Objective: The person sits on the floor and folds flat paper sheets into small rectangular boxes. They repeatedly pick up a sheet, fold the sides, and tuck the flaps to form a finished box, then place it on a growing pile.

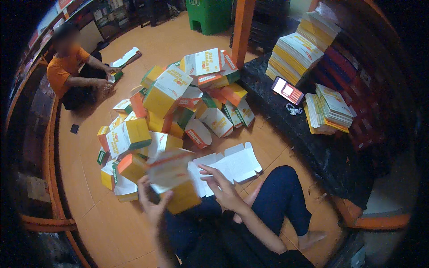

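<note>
In front of my lap, a folded carton box [181, 196] with yellow and whitish sides is tilted and blurred by motion. My left hand [154, 201] is at its left end, thumb and fingers on two sides of it. To the right of the box, my right hand [223, 190] has its fingers stretched apart and holds nothing. Just beyond that hand, an unfolded carton blank [234, 161] lies on the floor with its white inside up. A large heap of folded boxes [120, 138] in yellow, white, orange and green spreads ahead and to the left.
Stacks of flat cartons [295, 51] and a lower pile [330, 109] stand on a dark covered ledge [308, 147] at right, with a lit phone [288, 90] and white beads [293, 109]. An orange post [243, 33] and green bin [209, 17] stand behind. A seated person [71, 71] handles a carton.
</note>
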A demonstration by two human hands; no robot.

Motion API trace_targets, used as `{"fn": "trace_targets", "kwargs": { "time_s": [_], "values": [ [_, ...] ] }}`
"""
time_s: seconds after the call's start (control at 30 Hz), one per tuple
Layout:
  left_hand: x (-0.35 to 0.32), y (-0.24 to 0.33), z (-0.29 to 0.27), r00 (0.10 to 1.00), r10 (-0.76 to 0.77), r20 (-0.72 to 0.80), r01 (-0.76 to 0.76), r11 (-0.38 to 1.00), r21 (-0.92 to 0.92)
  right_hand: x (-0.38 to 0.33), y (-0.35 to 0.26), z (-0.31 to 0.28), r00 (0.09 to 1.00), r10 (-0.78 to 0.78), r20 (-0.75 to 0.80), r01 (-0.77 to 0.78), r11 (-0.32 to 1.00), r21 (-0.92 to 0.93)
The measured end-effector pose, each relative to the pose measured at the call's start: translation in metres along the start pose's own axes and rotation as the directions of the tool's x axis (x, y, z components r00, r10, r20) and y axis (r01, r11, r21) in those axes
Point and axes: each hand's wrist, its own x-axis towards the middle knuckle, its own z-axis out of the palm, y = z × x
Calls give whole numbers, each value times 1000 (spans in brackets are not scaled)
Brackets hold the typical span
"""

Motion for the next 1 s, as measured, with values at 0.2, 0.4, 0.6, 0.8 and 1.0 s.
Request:
{"fn": "trace_targets", "kwargs": {
  "time_s": [0.2, 0.4, 0.6, 0.8, 1.0],
  "values": [
    [19, -32, -158, 968, -126, -215, 49, 942, -331, 24, 69, 11, 967, 254, -28, -220, 773, -595],
    [-4, -95, -245, 913, -317, -257, 240, 927, -290, 28, 127, 37, 928, 324, -184, -314, 413, -855],
    [-9, -135, -236, 753, -387, -532, 481, 875, 45, 21, 151, 26, 961, 215, -172, -252, 433, -865],
    [20, -112, -218, 650, 209, -730, 359, 762, 538, 13, 138, 44, 972, 134, -192, -223, 283, -933],
    [26, -64, -140, 687, 513, -514, 11, 700, 714, 13, 156, 40, 986, 111, -126, -160, 385, -909]
  ]
}}
